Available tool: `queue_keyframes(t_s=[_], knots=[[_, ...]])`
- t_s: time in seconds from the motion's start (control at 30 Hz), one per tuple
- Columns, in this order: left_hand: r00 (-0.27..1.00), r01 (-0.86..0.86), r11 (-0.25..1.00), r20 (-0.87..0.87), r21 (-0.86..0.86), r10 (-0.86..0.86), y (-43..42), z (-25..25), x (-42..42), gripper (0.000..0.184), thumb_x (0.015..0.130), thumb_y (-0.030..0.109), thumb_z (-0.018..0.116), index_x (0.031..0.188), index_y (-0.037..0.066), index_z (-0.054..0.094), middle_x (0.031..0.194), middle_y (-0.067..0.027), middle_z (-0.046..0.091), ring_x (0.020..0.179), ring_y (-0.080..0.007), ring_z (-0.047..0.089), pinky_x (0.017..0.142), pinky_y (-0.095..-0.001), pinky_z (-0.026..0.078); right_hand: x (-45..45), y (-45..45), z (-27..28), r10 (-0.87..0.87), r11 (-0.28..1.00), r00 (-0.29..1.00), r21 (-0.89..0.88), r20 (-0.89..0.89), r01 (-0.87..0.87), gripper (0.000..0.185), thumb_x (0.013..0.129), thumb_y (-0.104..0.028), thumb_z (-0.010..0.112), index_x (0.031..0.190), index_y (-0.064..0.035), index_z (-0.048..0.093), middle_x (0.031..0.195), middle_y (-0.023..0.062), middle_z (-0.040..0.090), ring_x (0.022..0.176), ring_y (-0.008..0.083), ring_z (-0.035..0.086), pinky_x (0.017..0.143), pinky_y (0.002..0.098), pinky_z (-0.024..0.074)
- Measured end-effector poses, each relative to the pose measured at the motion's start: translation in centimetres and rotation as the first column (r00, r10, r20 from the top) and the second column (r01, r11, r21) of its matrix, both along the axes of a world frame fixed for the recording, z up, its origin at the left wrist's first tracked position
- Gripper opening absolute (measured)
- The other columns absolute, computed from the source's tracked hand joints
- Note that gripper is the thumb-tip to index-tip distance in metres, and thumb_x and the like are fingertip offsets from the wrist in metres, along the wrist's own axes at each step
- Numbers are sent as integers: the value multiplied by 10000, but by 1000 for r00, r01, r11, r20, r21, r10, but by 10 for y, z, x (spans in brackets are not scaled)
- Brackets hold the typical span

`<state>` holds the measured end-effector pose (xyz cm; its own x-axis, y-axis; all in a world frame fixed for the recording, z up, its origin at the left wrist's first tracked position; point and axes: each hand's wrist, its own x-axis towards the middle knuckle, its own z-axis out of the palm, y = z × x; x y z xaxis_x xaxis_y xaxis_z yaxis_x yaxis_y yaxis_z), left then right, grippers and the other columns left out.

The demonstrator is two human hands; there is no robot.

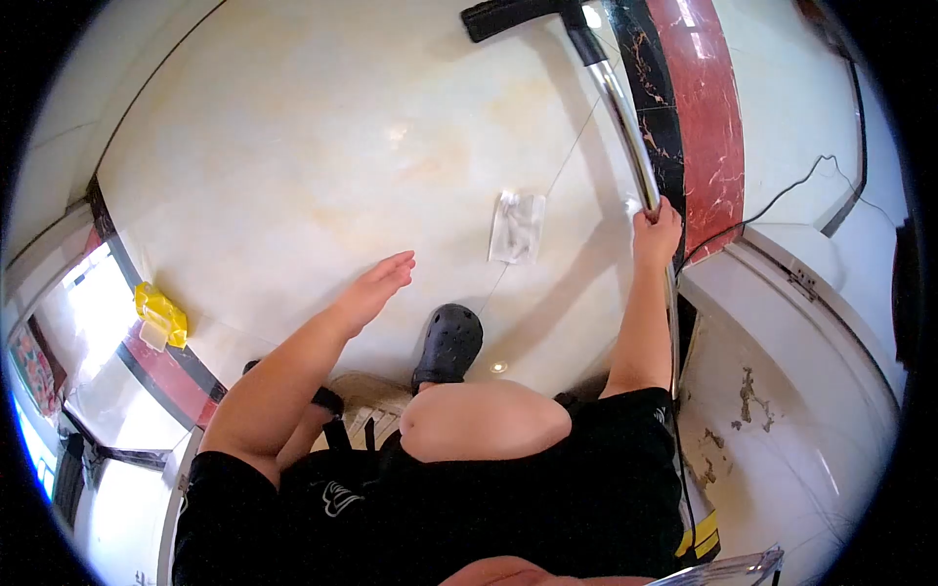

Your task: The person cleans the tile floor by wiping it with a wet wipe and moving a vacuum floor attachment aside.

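Observation:
My right hand [658, 234] is wrapped round a shiny metal tube [630, 127], which looks like a vacuum cleaner wand. At its far end is a black floor head [518, 15], resting on or just above the pale floor tiles [293, 146]. My left hand [379, 285] hangs in the air over the floor, fingers stretched out and holding nothing. Between my hands a small clear plastic packet [518, 228] lies flat on the tiles. The lower part of the tube runs back past my right forearm, mostly hidden.
My foot in a dark clog [451, 342] stands on the tiles. A yellow package [160, 314] lies at the left. On the right are a red and black tile border [699, 127], a dark cable [782, 203] and an open white door [782, 361] with peeling patches.

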<state>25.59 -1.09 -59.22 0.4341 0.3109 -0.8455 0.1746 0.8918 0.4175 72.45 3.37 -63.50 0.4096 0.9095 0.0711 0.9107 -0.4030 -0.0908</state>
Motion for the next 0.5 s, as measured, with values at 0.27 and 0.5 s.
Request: queue_keyframes(t_s=[0.27, 0.5], knots=[[997, 77, 994, 8, 77, -77, -4, -2, -7, 663, 932, 488, 428, 1428, 80, 262, 1441, -122, 341, 1287, -248, 384, 1082, -393, 253, -28, -22, 3, 89, 995, 994, 56, -64, -85, 428, 686, -166, 669, 1103, -98, 598, 989, 116, 592, 893, 325, 556, 795, 430, 454], [998, 59, 997, -20, 43, -58, -6, 4, -11, 662, 933, 485, 433, 1425, 77, 263, 1432, -126, 353, 1280, -248, 392, 1077, -387, 256, -80, -30, 10, 196, 980, 981, 37, 15, -196, 433, 745, -147, 622, 1170, -90, 559, 1122, 75, 560, 1095, 293, 484, 925, 432, 413]])
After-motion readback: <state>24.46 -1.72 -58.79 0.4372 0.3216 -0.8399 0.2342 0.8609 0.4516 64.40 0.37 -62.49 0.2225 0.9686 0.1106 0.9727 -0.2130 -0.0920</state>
